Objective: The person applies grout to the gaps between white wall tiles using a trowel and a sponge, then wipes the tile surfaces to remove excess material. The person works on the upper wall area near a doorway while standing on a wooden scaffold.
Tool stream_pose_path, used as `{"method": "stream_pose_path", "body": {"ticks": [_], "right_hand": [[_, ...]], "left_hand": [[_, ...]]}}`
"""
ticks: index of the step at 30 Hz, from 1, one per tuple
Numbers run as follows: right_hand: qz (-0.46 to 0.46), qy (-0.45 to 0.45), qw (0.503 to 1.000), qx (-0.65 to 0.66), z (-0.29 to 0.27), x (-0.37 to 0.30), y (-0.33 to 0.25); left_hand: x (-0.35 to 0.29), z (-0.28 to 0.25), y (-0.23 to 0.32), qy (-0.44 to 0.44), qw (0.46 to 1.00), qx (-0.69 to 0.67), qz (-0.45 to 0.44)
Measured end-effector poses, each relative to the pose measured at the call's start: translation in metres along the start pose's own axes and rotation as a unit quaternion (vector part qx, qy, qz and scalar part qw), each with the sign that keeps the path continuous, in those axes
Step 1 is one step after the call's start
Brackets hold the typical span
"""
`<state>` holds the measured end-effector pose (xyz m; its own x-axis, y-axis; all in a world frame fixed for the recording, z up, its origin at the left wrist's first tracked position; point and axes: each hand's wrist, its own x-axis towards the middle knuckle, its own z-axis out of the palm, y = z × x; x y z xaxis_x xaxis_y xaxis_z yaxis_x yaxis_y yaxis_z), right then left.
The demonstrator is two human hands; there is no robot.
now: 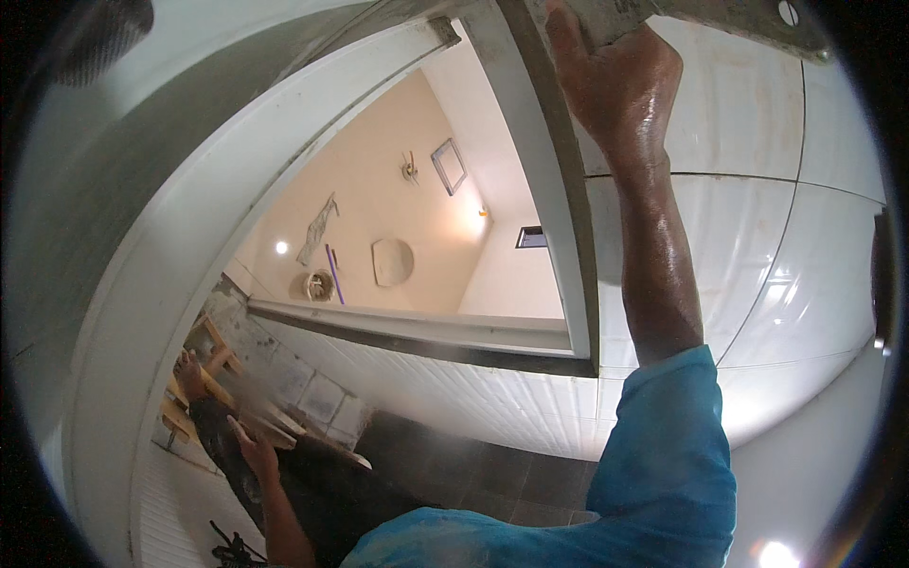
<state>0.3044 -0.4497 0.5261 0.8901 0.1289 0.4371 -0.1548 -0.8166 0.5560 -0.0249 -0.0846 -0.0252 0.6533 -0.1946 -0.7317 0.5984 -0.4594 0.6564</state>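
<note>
My right hand (625, 80) is raised at the top of the view, with its fingers wrapped around a flat grey tool (739, 24) smeared with mortar. The tool has a round hole near its right end, and its upper part is cut off by the picture's edge. It lies close against white wall tiles (729, 114), beside the grey edge of a white-framed opening (549, 180). My left hand (254, 450) hangs low near my dark trouser leg (322, 473), fingers loosely stretched and apart, with nothing visible in it.
My bare foot (189, 374) rests on a wooden stand (222, 355). Below lies a dark tiled floor (473, 464). Through the opening show a bucket (319, 284), a purple bar (334, 273) and a grey square frame (449, 167). A dark cord (235, 547) lies at lower left.
</note>
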Motion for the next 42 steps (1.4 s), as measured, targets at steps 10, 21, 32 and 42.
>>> {"method": "stream_pose_path", "body": {"ticks": [10,21,32,42], "right_hand": [[0.038,0.076,0.995,0.059,-0.002,0.015,0.009],[0.171,-0.013,0.985,0.01,-0.01,0.046,-0.032],[0.119,-0.003,0.993,-0.003,0.004,0.049,-0.02],[0.044,0.055,0.997,0.013,0.017,0.049,-0.012]], "left_hand": [[0.002,-0.01,0.016,-0.003,0.999,-0.043,-0.012],[0.005,-0.01,0.01,0.001,1.0,-0.006,0.003],[0.001,-0.012,0.017,0.006,1.0,-0.01,-0.009],[0.0,-0.013,0.017,-0.007,0.999,-0.039,0.0]]}}
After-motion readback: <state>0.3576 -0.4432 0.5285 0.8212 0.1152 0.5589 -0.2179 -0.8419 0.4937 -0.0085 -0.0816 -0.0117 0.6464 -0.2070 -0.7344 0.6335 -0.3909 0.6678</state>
